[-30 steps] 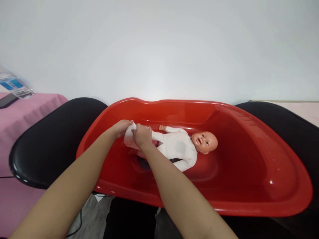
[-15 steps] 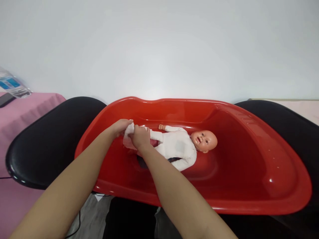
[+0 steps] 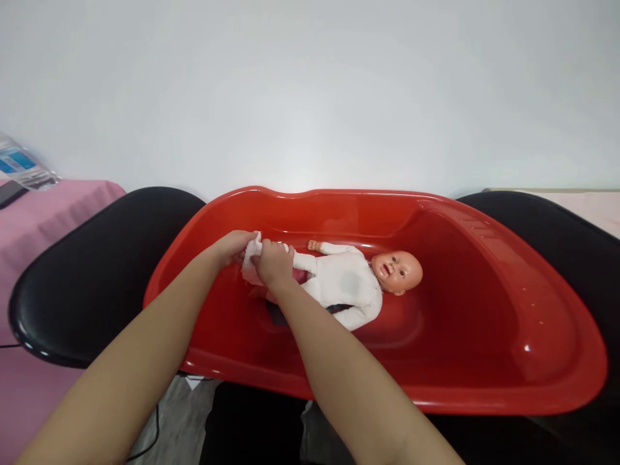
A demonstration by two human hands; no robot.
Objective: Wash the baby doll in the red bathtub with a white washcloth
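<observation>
A baby doll (image 3: 345, 279) with a white fabric body lies on its back in a red baby bathtub (image 3: 465, 310), head toward the right. Around the end of one of its legs is a white cloth (image 3: 250, 266), at the tub's left end. My left hand (image 3: 237, 245) grips the cloth's left edge with closed fingers. My right hand (image 3: 275, 261) is closed on the cloth beside it, next to the doll's leg. The hands and cloth hide the doll's foot on that side, and my right forearm covers part of its other leg. Something dark lies under the doll.
Black rounded surfaces flank the tub, one on the left (image 3: 97, 278) and one on the right (image 3: 533, 226). A pink-covered table (image 3: 58, 219) at the far left bears a clear plastic package (image 3: 24, 161). A white wall (image 3: 310, 97) rises behind the tub.
Both hands keep their hold on the cloth. The cloth has shifted slightly to the right and its top edge is bunched a little more. The doll lies as before.
</observation>
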